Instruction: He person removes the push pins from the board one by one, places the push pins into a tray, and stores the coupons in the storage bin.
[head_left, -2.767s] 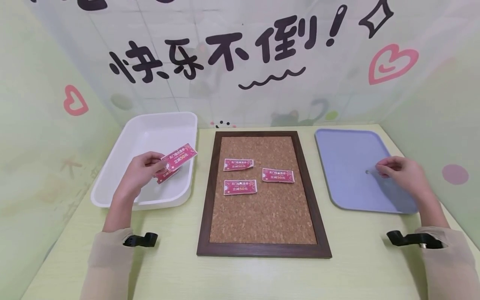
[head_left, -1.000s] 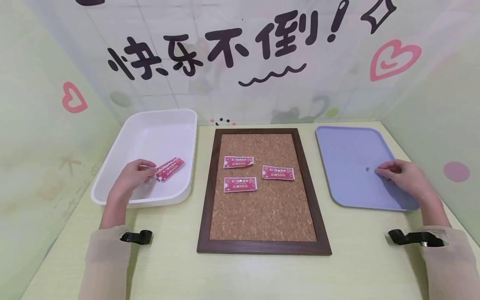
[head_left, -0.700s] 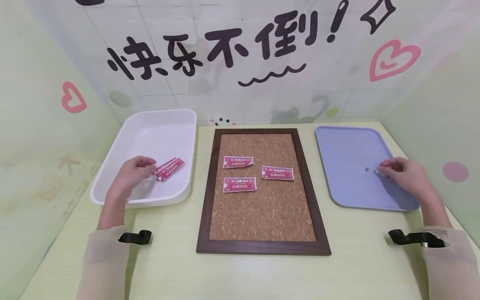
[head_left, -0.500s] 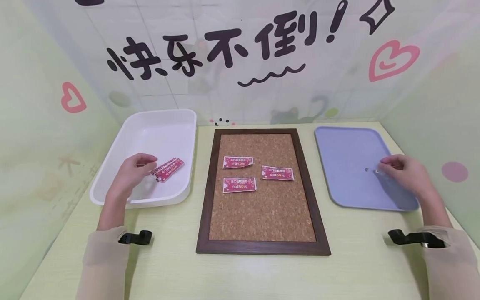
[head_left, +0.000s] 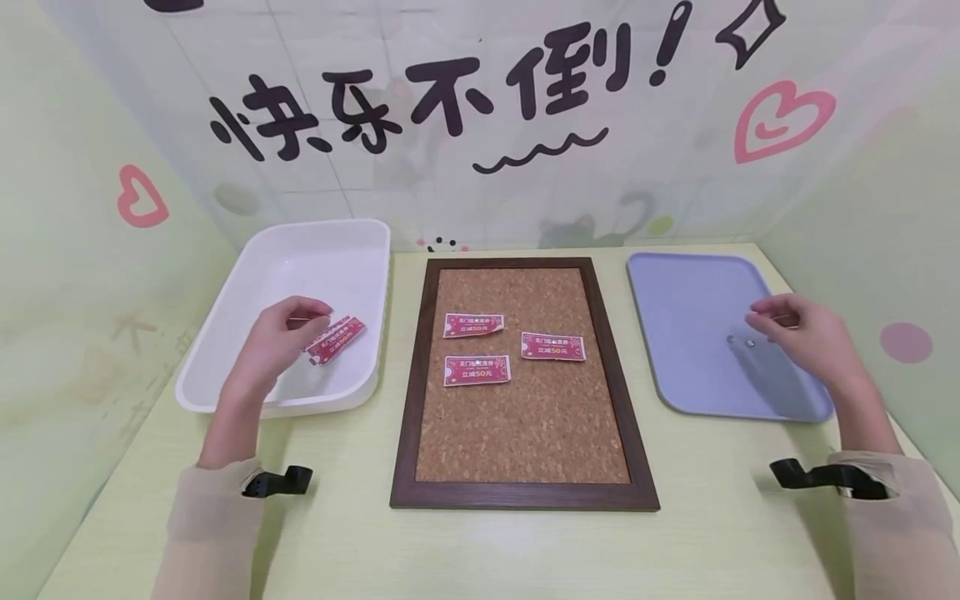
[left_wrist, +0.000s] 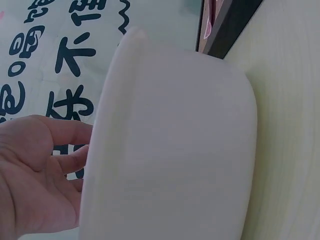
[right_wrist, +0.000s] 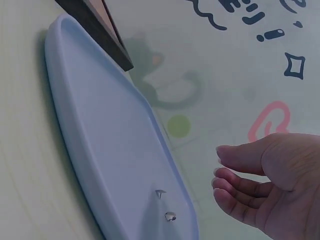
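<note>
My left hand (head_left: 279, 340) hovers over the white tray (head_left: 300, 258), its fingers loosely bent beside several overlapping pink coupons (head_left: 337, 342) lying inside. In the left wrist view the tray's wall hides the fingertips of that hand (left_wrist: 37, 175) and all the coupons. Above the blue tray (head_left: 686, 317) my right hand (head_left: 813, 333) holds nothing. The right wrist view shows that hand's thumb apart from its relaxed fingers. Two thumbtacks lie close together on the blue tray, a left one (head_left: 731, 339) and a right one (head_left: 750, 343), clear of the fingers.
Between the trays lies a corkboard (head_left: 525, 433) in a dark brown frame (head_left: 525, 497). Pinned to it are three pink coupons: upper left (head_left: 474, 326), lower left (head_left: 477, 371) and right (head_left: 552, 347). A printed wall (head_left: 435, 200) stands right behind the table.
The left hand let go of a coupon into the white tray, then shifted slightly up. The right hand released a thumbtack beside the other and rose off the blue tray.
</note>
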